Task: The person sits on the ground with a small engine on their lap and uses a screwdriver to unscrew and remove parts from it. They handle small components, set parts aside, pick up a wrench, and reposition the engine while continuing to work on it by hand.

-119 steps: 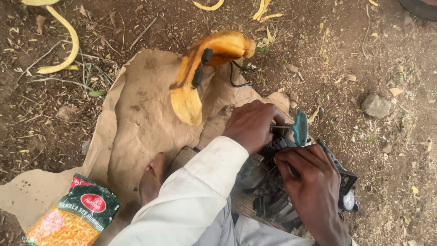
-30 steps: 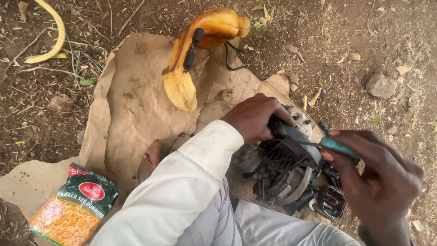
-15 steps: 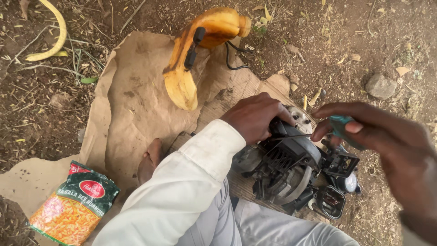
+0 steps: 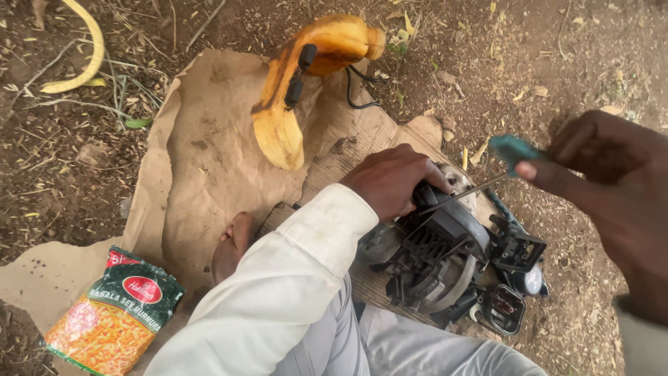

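My left hand point(image 4: 391, 179) grips the top of a black small engine point(image 4: 438, 257) that rests on a sheet of brown cardboard point(image 4: 209, 160). My right hand point(image 4: 612, 188) is raised at the right, level with the engine's top, holding a screwdriver point(image 4: 501, 160) with a teal handle. The thin metal shaft slants down and left, and its tip touches the engine's top beside my left hand. A white sleeve covers my left forearm.
An orange plastic engine cover point(image 4: 306, 83) with a black trigger and cable lies on the cardboard behind the engine. A green and orange snack packet point(image 4: 115, 313) lies at the lower left. My bare foot point(image 4: 233, 244) rests on the cardboard. Dirt, twigs and curved yellow strips surround it.
My right hand has lifted off the engine and swung out to the right, drawing the screwdriver up with it. My left hand has kept its hold on the engine.
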A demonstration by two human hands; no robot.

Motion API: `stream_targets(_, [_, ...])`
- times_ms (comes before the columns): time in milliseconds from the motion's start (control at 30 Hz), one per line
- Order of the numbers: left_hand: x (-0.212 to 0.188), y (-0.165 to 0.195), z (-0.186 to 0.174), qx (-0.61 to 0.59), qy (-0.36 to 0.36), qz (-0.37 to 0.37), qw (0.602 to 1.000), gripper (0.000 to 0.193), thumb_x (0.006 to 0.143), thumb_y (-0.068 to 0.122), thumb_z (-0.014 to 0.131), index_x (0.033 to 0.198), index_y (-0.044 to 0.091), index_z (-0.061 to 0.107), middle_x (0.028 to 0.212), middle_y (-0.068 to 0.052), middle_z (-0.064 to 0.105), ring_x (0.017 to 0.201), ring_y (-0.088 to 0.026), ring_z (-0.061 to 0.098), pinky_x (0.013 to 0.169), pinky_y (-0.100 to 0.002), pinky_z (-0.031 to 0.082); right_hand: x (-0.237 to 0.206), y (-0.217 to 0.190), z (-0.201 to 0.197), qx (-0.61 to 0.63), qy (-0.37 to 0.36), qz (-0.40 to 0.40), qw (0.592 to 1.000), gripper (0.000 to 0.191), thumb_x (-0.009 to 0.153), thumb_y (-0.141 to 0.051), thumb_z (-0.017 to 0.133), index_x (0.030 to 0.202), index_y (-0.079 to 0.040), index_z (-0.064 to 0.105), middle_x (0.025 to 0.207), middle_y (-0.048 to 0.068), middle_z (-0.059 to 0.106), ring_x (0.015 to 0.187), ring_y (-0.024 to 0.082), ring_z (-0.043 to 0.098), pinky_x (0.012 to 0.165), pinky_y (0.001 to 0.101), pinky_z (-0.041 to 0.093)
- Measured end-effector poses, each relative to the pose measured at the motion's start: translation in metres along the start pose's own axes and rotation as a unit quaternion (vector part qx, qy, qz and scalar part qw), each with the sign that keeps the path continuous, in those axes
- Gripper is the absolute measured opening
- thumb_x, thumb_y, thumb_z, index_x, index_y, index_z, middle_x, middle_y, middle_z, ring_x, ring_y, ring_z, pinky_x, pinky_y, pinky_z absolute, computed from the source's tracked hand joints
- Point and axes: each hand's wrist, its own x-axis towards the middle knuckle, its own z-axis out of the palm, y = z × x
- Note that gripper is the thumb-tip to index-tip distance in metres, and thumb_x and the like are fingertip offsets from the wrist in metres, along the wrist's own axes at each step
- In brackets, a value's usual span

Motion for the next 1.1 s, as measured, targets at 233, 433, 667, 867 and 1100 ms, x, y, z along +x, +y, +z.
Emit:
stream_targets(233, [-0.003, 0.004, -0.003, -0.006, 0.000, 0.000, 1.000, 0.051, 0.071, 0.003, 0.082, 0.116, 0.023, 0.071, 0.115, -0.005, 0.066, 0.117, -0.026, 0.063, 0.102, -0.037, 0.049, -0.003, -0.022, 0.001, 0.068, -0.121, 0.127, 0.982, 0.045, 0.110, -0.020, 0.051, 0.152, -0.012, 0.064, 0.075, 0.017, 0.064, 0.059, 0.027, 0.061, 0.046, 0.0374, 0.053])
stream_targets(433, [-0.001, 0.003, -0.002, 0.005, -0.007, -0.010, 1.000, 0.050, 0.070, 0.003, 0.083, 0.114, 0.023, 0.071, 0.114, -0.004, 0.067, 0.116, -0.026, 0.063, 0.102, -0.037, 0.049, 0.008, -0.013, -0.015, -0.017, -0.154, 0.108, 0.982, 0.040, 0.096, -0.016, 0.064, 0.135, -0.024, 0.062, 0.090, 0.013, 0.072, 0.086, 0.024, 0.077, 0.076, 0.0383, 0.064])
stream_targets(667, [-0.002, 0.002, -0.001, 0.000, -0.013, -0.018, 1.000, 0.051, 0.070, 0.003, 0.083, 0.115, 0.024, 0.070, 0.113, -0.004, 0.067, 0.116, -0.026, 0.062, 0.101, -0.037, 0.049, -0.008, -0.036, 0.007, -0.167, -0.014, -0.045, 0.985, 0.040, 0.091, -0.011, 0.067, 0.131, -0.016, 0.066, 0.109, 0.013, 0.068, 0.095, 0.026, 0.074, 0.077, 0.0406, 0.064])
stream_targets(867, [-0.004, 0.006, -0.005, 0.000, -0.008, -0.006, 1.000, 0.052, 0.071, 0.003, 0.083, 0.117, 0.023, 0.071, 0.114, -0.005, 0.067, 0.116, -0.027, 0.062, 0.101, -0.038, 0.048, 0.017, -0.046, -0.004, -0.082, -0.121, 0.180, 0.973, 0.055, 0.087, -0.009, 0.068, 0.142, -0.015, 0.064, 0.127, 0.012, 0.063, 0.106, 0.030, 0.071, 0.078, 0.0452, 0.062])
stream_targets(1100, [-0.002, 0.010, -0.007, 0.016, -0.032, -0.033, 0.999, 0.053, 0.071, 0.002, 0.082, 0.118, 0.024, 0.070, 0.116, -0.006, 0.066, 0.117, -0.027, 0.062, 0.102, -0.037, 0.048, 0.027, -0.029, -0.023, -0.118, -0.245, -0.095, 0.958, 0.045, 0.088, -0.015, 0.071, 0.132, -0.010, 0.067, 0.145, 0.014, 0.061, 0.120, 0.031, 0.069, 0.086, 0.0434, 0.061])
